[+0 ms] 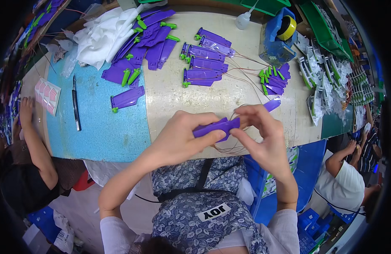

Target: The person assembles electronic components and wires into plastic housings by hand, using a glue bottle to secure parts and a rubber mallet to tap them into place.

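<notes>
My left hand point(182, 135) grips a purple plastic part point(216, 127) from the left, over the near edge of the worktable point(170, 97). My right hand point(261, 133) pinches the same part at its right end, where thin copper wires point(229, 149) loop out below it. A second purple piece point(272, 104) pokes out just behind my right fingers. Both hands are closed on the part.
Piles of purple parts with green tips point(146, 40) and a row of wired ones point(206, 63) lie farther back. White cloth point(104, 36), a blue tape dispenser point(280, 36), a glue bottle point(245, 19), a dark tool point(76, 108) and white parts point(326, 80) surround them. Other people sit at left point(32, 144) and right point(347, 169).
</notes>
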`<state>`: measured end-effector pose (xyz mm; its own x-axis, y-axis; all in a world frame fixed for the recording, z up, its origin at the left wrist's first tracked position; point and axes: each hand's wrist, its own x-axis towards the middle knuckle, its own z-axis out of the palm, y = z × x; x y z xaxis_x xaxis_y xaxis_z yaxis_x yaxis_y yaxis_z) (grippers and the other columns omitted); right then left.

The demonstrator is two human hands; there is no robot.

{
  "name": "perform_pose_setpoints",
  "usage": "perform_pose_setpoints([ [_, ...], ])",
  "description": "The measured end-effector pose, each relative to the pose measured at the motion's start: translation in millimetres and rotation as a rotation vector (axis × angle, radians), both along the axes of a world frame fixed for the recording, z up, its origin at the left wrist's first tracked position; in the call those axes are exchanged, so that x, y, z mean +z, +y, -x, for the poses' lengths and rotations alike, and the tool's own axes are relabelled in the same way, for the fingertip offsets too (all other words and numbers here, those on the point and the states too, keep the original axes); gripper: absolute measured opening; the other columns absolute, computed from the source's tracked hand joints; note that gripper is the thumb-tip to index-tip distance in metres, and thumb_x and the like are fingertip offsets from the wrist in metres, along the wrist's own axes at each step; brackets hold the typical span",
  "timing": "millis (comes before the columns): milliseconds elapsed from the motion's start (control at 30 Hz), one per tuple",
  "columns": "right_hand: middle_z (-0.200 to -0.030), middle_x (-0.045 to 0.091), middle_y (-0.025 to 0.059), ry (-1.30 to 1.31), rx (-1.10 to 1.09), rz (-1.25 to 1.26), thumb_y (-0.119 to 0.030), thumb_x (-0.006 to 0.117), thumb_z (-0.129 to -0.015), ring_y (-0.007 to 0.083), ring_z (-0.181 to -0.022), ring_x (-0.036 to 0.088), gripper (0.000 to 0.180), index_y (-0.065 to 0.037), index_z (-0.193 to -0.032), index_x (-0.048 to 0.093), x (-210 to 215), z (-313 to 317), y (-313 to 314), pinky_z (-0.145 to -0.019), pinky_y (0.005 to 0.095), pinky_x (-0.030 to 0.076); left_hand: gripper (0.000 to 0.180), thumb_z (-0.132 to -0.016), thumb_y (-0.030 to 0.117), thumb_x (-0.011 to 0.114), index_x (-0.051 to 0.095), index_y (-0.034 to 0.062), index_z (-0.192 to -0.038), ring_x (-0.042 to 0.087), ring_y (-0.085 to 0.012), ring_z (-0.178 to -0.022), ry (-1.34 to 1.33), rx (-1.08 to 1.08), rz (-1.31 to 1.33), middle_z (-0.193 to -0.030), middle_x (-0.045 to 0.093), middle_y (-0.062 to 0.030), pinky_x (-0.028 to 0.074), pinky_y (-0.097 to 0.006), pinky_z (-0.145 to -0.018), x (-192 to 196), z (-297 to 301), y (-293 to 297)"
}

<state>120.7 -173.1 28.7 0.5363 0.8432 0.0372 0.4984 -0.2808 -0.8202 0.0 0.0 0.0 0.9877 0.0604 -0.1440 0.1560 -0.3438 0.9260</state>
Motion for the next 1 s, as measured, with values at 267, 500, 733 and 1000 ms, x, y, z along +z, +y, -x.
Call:
perform_pose_setpoints([
  [267,-0.065,0.051,0.0068,-0.074,0.057,-0.017,0.002,0.072,-0.073,0.0146,-0.054,0.051,0.010,0.003,-0.082,0.068,18,21,-8,-0.046,0.0309,0.037,0.025,-0.089,0.024,0.066,0.066,-0.0011,-0.091,0.058,-0.0094,-0.052,0.399,0.182,0.859,-0.071,0.063,-0.0053,0.045,-0.023,-0.047,-1,2,5],
  [500,-0.059,0.047,0.0039,-0.070,-0.207,-0.050,0.005,0.072,-0.073,0.0097,-0.049,0.043,0.010,0.002,-0.082,0.070,4,-5,-15,-0.044,0.0261,0.029,0.027,-0.090,0.025,0.065,0.065,-0.0010,-0.096,0.059,-0.0104,-0.054,0.451,0.078,1.046,-0.073,0.064,-0.0065,0.046,-0.023,-0.047,-3,2,7],
  [733,-0.060,0.050,0.0014,-0.154,-0.125,-0.167,0.005,0.072,-0.072,0.0063,-0.048,0.034,0.008,0.002,-0.080,0.071,-4,3,-22,-0.044,0.0249,0.021,0.031,-0.090,0.026,0.064,0.065,-0.0017,-0.102,0.059,-0.0104,-0.054,0.523,0.061,1.136,-0.074,0.065,-0.0069,0.045,-0.022,-0.046,-5,1,6],
  [1000,-0.067,0.052,0.0010,0.051,-0.287,-0.143,0.007,0.071,-0.076,0.0030,-0.050,0.037,0.007,0.004,-0.081,0.068,-3,-11,-27,-0.044,0.0219,0.023,0.034,-0.091,0.027,0.064,0.064,-0.0018,-0.109,0.060,-0.0107,-0.054,0.529,0.072,1.080,-0.074,0.065,-0.0071,0.046,-0.022,-0.046,-4,-1,9],
])
